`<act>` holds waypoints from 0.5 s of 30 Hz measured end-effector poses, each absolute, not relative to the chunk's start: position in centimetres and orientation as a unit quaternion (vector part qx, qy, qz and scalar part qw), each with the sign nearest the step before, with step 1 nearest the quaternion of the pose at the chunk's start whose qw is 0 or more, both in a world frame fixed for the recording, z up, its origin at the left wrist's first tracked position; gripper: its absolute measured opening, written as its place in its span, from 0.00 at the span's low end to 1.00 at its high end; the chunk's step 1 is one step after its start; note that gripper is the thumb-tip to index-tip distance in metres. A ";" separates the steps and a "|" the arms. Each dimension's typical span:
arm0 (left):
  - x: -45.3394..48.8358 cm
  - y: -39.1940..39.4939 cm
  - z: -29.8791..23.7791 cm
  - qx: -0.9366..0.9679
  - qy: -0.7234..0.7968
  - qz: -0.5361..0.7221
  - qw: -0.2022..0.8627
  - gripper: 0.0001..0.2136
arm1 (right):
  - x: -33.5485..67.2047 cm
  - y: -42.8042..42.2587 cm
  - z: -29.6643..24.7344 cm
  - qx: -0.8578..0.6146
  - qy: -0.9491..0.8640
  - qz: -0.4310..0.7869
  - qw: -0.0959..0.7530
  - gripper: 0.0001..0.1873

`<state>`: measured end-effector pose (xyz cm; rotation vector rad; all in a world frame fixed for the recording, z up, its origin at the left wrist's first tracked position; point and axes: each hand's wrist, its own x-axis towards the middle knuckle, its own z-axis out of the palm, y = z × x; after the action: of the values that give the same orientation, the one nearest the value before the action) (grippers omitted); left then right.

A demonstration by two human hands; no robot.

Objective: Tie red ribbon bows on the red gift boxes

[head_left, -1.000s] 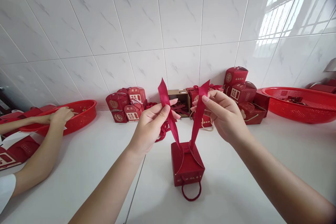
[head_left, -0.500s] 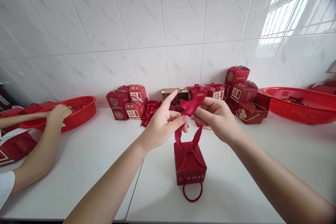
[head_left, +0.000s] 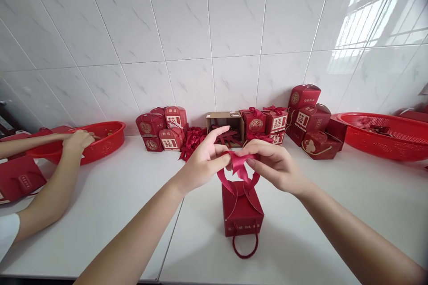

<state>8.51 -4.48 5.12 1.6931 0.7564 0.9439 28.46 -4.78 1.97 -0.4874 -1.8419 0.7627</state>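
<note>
A small dark-red gift box [head_left: 243, 209] stands upright on the white table, its rope handle [head_left: 245, 256] lying toward me. Through its top runs a red satin ribbon [head_left: 239, 165], whose two sides rise from the lid and cross between my hands. My left hand [head_left: 204, 160] pinches the ribbon between thumb and fingers, with the index finger raised. On the other side my right hand [head_left: 272, 164] grips the ribbon with thumb and fingertips. Both hands are just above and behind the box. Part of the ribbon is hidden by my fingers.
Along the tiled wall are stacked red gift boxes [head_left: 160, 129], a heap of ribbons [head_left: 194, 140], a cardboard box [head_left: 222, 118] and more red boxes [head_left: 309, 120]. A red basket [head_left: 384, 142] stands at right. At left, another person's hand [head_left: 78, 140] reaches into a red basket [head_left: 110, 140].
Both hands have lowered the crossed ribbon closer to the box, and its strands have drawn nearer the lid. The box stays in place. At left, the other person's hand has barely moved.
</note>
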 end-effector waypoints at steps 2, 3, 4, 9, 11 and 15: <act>8.4 -4.5 5.0 0.709 0.321 0.375 0.504 0.26 | 28.4 -4.4 1.4 -0.235 -0.706 0.354 0.566 0.11; 8.4 -4.6 5.0 0.711 0.326 0.367 0.503 0.23 | 28.4 -4.2 1.2 -0.248 -0.670 0.376 0.590 0.11; 8.4 -4.6 5.0 0.712 0.332 0.361 0.502 0.21 | 28.3 -4.0 1.0 -0.257 -0.640 0.396 0.606 0.13; 8.9 -4.6 4.7 0.705 0.316 0.363 0.520 0.21 | 27.7 -4.1 0.7 -0.219 -0.668 0.436 0.562 0.27; 9.2 -4.6 4.6 0.699 0.315 0.374 0.522 0.25 | 27.3 -4.5 0.9 -0.186 -0.694 0.428 0.548 0.29; 9.4 -4.6 4.5 0.704 0.317 0.367 0.519 0.28 | 26.7 -5.0 1.3 -0.169 -0.710 0.386 0.565 0.12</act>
<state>9.40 -4.57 4.53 1.6879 0.7600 0.8797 26.73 -5.03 1.26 -0.3972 -1.6691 0.9082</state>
